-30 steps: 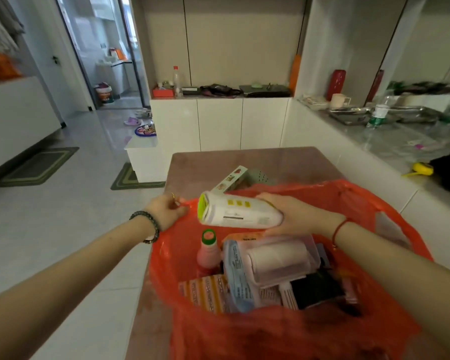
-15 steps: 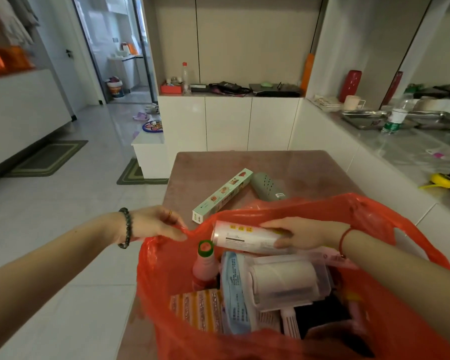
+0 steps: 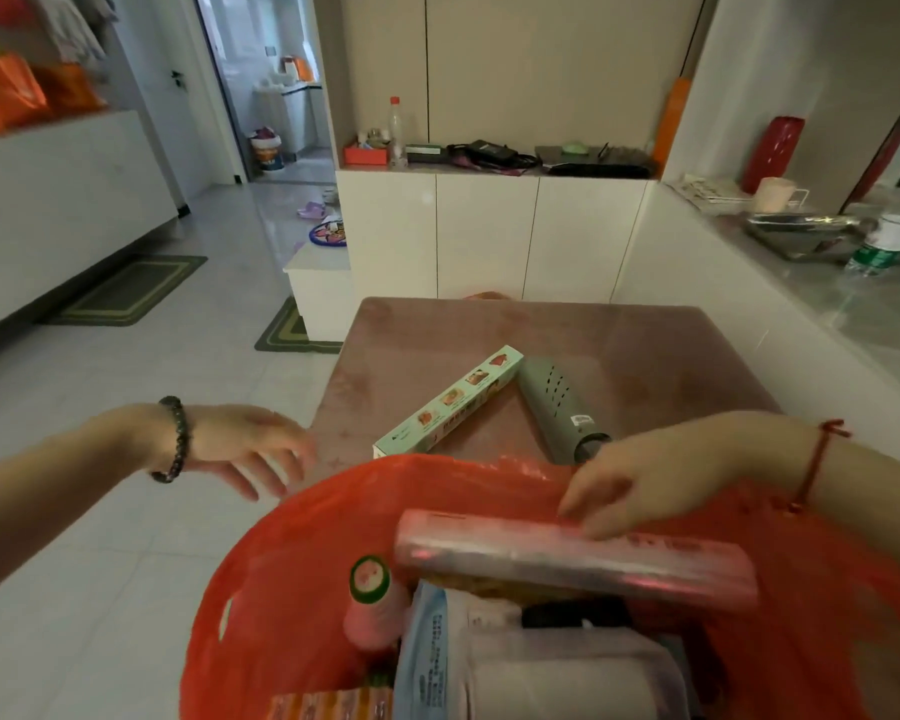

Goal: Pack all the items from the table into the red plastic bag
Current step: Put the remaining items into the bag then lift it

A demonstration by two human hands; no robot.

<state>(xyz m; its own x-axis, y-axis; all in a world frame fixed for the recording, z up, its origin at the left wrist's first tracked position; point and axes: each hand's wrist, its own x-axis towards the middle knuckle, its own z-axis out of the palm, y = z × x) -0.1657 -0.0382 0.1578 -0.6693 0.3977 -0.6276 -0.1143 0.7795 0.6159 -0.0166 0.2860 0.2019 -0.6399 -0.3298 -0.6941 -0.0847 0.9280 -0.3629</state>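
The red plastic bag (image 3: 292, 553) stands wide open at the near end of the brown table (image 3: 655, 356). Inside lie a long pink roll (image 3: 489, 556), a pink bottle with a green cap (image 3: 370, 582), a blue-and-white packet (image 3: 427, 657), a clear tub (image 3: 567, 672) and an orange striped pack (image 3: 323, 706). My right hand (image 3: 640, 475) hovers over the bag, fingers stretched out with the tips resting on the pink roll. My left hand (image 3: 245, 449) is off the bag's left rim, fingers spread, holding nothing. On the table beyond the bag lie a long mint-green box (image 3: 448, 407) and a grey-green cylinder (image 3: 557, 402).
A white counter (image 3: 749, 324) runs along the table's right side, carrying a metal tray (image 3: 801, 231) and a water bottle (image 3: 889, 231). White cabinets (image 3: 489, 231) stand behind the table. Tiled floor with green mats (image 3: 126, 288) lies to the left.
The white bottle has left my right hand and is out of sight. My left hand let go of the bag's rim and moved away to the left.
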